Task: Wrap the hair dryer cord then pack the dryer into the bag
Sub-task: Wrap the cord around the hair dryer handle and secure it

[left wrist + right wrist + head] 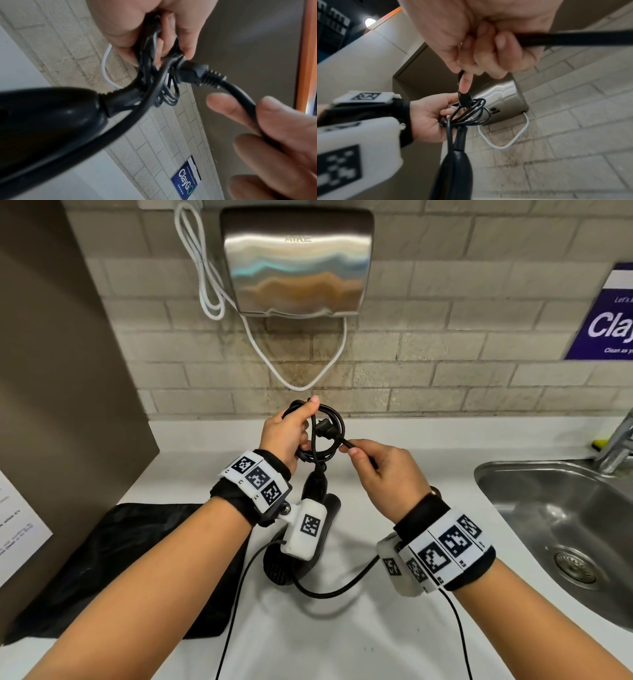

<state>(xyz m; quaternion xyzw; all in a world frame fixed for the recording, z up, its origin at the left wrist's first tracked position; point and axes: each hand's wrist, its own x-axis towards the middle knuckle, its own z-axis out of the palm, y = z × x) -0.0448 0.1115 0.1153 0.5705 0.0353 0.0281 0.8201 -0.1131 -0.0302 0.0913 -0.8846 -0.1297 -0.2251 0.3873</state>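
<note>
My left hand (pixel 305 419) grips a bundle of black cord loops (pixel 329 419) above the counter, with its fingers (pixel 187 44) curled round them. The black hair dryer (pixel 308 491) is below the coil, handle (pixel 51 115) up, partly hidden behind my left wrist camera. The plug (pixel 323 431) pokes through the coil. My right hand (pixel 349 448) pinches the cord just behind the plug (pixel 193 75), between thumb and fingers (pixel 267 115). A slack stretch of cord (pixel 335 590) curves over the counter. The black bag (pixel 130 559) lies flat at the left.
A steel sink (pixel 565 525) with a faucet (pixel 616 443) is set into the white counter (pixel 342 645) at the right. A metal hand dryer (pixel 298 261) with a white cable (pixel 301 385) hangs on the tiled wall. A brown panel (pixel 68 371) stands at the left.
</note>
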